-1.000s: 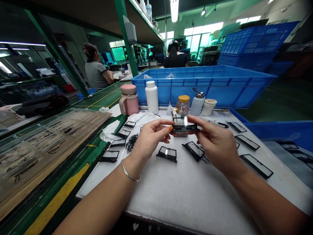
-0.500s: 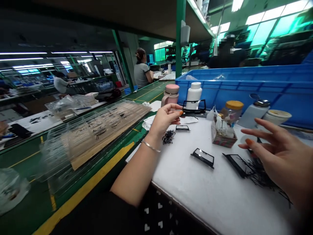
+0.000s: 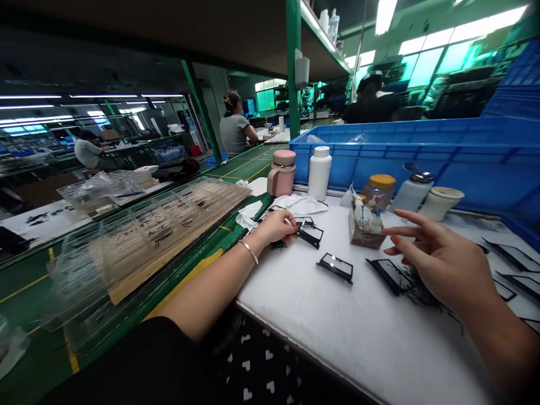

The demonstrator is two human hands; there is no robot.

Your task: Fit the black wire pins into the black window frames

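Head view: left hand [image 3: 276, 226] pinches 1 black frame [image 3: 310, 238] at left of worktop [image 3: 304, 306], near another frame [image 3: 307, 219]; crowding could scrape them. Right hand [image 3: 442, 261], open, hangs near loose strands [image 3: 419, 289]; brushing could scatter these.

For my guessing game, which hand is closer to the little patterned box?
The right. The right hand is open just right of the little patterned box; the left hand is farther off, to its left, holding a black frame.
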